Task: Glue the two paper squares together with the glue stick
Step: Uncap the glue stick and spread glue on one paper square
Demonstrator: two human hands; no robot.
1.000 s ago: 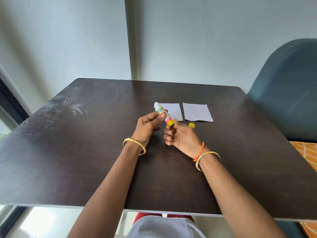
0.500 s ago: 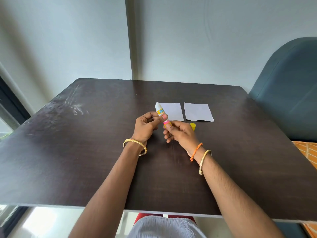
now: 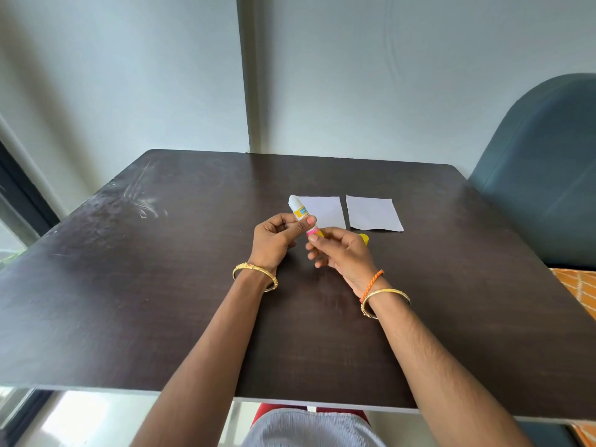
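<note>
Two white paper squares lie side by side on the dark table (image 3: 129,301): the left square (image 3: 324,211) and the right square (image 3: 374,212). The uncapped glue stick (image 3: 301,214) is tilted above the table, its white tip pointing up and away over the left square's near corner. My left hand (image 3: 277,240) grips the stick's barrel with thumb and fingers. My right hand (image 3: 338,250) pinches its yellow and pink base from the right. The yellow cap (image 3: 364,239) lies on the table just behind my right hand, partly hidden.
A teal padded chair (image 3: 541,175) stands close to the table's right edge, with an orange patterned fabric (image 3: 577,285) below it. A pale wall rises behind the table's far edge. A window frame (image 3: 22,188) runs along the left.
My right hand has turned and closed its fingers over the stick's base, then rotated slightly back. The glue stick stays at the same place in my left hand.
</note>
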